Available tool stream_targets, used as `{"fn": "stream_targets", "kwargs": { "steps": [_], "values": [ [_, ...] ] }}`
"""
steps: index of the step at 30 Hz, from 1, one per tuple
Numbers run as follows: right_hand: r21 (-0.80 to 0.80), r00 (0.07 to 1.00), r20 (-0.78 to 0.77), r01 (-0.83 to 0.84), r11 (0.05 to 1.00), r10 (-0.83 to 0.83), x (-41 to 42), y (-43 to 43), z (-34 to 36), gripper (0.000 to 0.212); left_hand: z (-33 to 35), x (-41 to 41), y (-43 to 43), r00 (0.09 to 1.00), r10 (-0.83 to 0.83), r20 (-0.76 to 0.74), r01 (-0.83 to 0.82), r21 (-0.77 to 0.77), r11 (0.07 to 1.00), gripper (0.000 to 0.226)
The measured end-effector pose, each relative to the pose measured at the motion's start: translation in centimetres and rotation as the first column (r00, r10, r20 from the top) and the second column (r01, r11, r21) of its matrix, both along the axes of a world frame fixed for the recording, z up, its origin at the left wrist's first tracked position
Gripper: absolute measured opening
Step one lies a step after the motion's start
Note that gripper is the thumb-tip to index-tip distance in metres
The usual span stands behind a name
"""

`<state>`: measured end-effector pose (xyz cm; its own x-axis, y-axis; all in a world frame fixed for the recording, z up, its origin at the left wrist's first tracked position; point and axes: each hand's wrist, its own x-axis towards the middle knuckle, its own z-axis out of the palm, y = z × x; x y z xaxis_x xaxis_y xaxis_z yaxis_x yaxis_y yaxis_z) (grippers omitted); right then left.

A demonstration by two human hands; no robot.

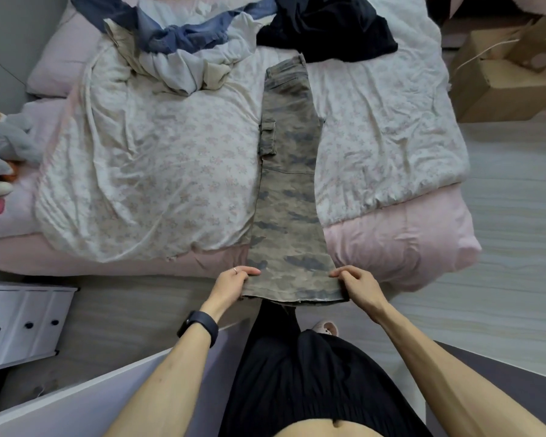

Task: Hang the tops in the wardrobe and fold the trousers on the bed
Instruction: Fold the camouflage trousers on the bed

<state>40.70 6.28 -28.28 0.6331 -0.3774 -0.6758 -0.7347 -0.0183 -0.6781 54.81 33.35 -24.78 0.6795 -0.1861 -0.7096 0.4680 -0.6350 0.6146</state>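
The camouflage trousers (289, 190) lay flat and long in the middle of the bed (145, 159), running from 12 o'clock down to 6 o'clock. They were green and brown with dark grey blotches. The two legs lay one on top of the other, so they looked like one wide leg. The waist end was far away at 12 o'clock, just beside a black garment (328, 23). A side pocket with a flap (267, 137) sat on the edge toward 9 o'clock. The leg ends were wider than the waist and hung a little over the near edge of the bed at 6 o'clock.

The left hand (230, 283) pinched the corner of the leg ends on the 7 o'clock side, thumb on top. It had a ring (234, 270) on one finger and a dark watch (199, 328) on the wrist. The right hand (356, 283) pinched the other corner on the 5 o'clock side, fingers curled over the cloth.

A pile of clothes (183, 48) in blue, white and tan lay at 11 o'clock. A soft toy (4, 152) lay at 9 o'clock. White drawers (22, 323) stood at 8 o'clock, and cardboard boxes (501, 83) sat on the floor at 2 o'clock.
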Motion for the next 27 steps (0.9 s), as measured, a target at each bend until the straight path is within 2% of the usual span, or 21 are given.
{"fn": "stream_targets", "kwargs": {
  "steps": [2,4,6,8,10,12,15,17,19,24,27],
  "values": [
    [0.143,0.995,0.031,0.094,0.985,-0.099,1.0,-0.5,1.4,0.043,1.8,1.7,-0.8,0.977,0.162,-0.140,-0.183,-0.152,0.971,0.049],
    [0.223,0.984,0.106,0.119,0.968,-0.145,2.6,-1.3,3.1,0.047,3.5,3.6,-1.7,0.954,0.196,-0.226,-0.254,-0.266,0.930,0.054],
    [0.215,0.969,0.220,0.060,0.975,-0.108,4.9,-2.2,5.2,0.046,5.2,5.7,-2.9,0.962,0.181,-0.206,-0.243,-0.331,0.912,0.057],
    [0.151,0.949,0.309,0.022,0.988,-0.068,7.3,-3.2,6.7,0.029,6.3,7.9,-4.4,0.975,0.192,-0.109,-0.218,-0.339,0.915,0.040],
    [0.034,0.938,0.337,0.072,0.997,-0.079,10.3,-4.3,7.8,0.010,6.7,10.6,-5.9,0.980,0.173,0.094,-0.143,-0.267,0.953,0.017],
    [-0.084,0.937,0.340,0.115,0.990,-0.080,13.6,-5.5,8.3,0.009,6.4,13.6,-7.3,0.946,0.123,0.301,-0.073,-0.172,0.982,0.004],
    [-0.300,0.943,0.332,0.108,0.948,-0.002,18.9,-7.6,8.4,0.024,6.2,18.9,-9.5,0.870,-0.037,0.492,0.031,0.019,0.999,0.019],
    [-0.424,0.953,0.300,0.094,0.901,0.042,23.1,-9.2,7.9,0.034,5.6,23.1,-11.1,0.849,-0.120,0.515,0.084,0.093,0.992,0.029],
    [-0.479,0.961,0.271,0.090,0.873,0.049,27.1,-10.4,7.4,0.036,4.8,27.0,-12.6,0.855,-0.163,0.493,0.105,0.143,0.984,0.034],
    [-0.536,0.980,0.200,0.121,0.835,-0.013,37.1,-12.6,4.0,0.025,1.4,36.2,-17.2,0.871,-0.100,0.480,0.049,0.119,0.992,0.023],
    [-0.564,0.988,0.146,0.125,0.816,-0.051,41.8,-14.4,0.5,0.021,-1.8,40.6,-19.6,0.836,-0.160,0.525,0.079,0.173,0.982,0.027]
  ]
}}
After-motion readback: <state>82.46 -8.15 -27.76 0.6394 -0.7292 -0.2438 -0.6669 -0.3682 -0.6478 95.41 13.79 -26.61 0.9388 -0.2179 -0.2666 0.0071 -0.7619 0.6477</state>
